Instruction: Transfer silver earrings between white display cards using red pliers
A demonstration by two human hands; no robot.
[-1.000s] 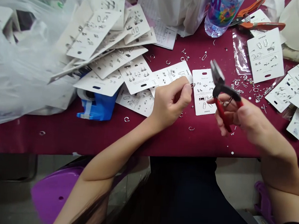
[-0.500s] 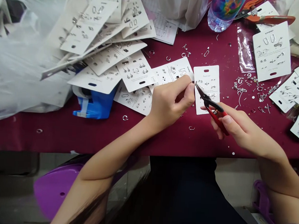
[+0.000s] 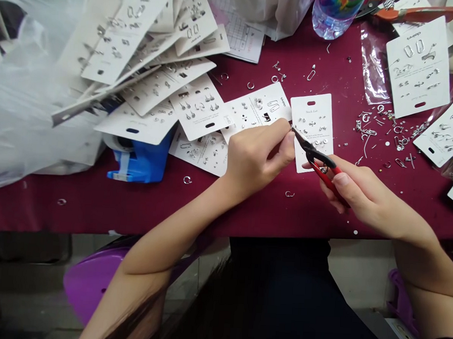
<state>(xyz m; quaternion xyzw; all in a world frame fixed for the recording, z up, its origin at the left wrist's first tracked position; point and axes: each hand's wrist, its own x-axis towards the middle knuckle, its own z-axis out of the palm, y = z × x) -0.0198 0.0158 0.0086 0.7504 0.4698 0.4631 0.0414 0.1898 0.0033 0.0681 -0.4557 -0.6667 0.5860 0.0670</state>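
My right hand [image 3: 362,192] is closed round a pair of pliers [image 3: 322,170] with red and black handles. Their dark pointed jaws reach up and left to the fingertips of my left hand [image 3: 259,153]. Those fingers are pinched together at the jaw tips; whatever small piece they hold is too tiny and covered to name. Beneath the pliers lies a white earring card [image 3: 311,110] with several small silver earrings on it. Another earring card [image 3: 248,105] lies just behind my left hand and is partly covered by it.
A heap of earring cards [image 3: 158,87] and a blue tape dispenser [image 3: 138,160] sit on the left by a plastic bag [image 3: 21,103]. Loose silver pieces [image 3: 397,130] are scattered on the right, near more cards [image 3: 421,68]. A bottle [image 3: 329,20] and orange-handled pliers [image 3: 420,13] are at the back.
The view has shifted slightly. My hands keep nearly the same pose, with the plier tips still at my left fingertips.
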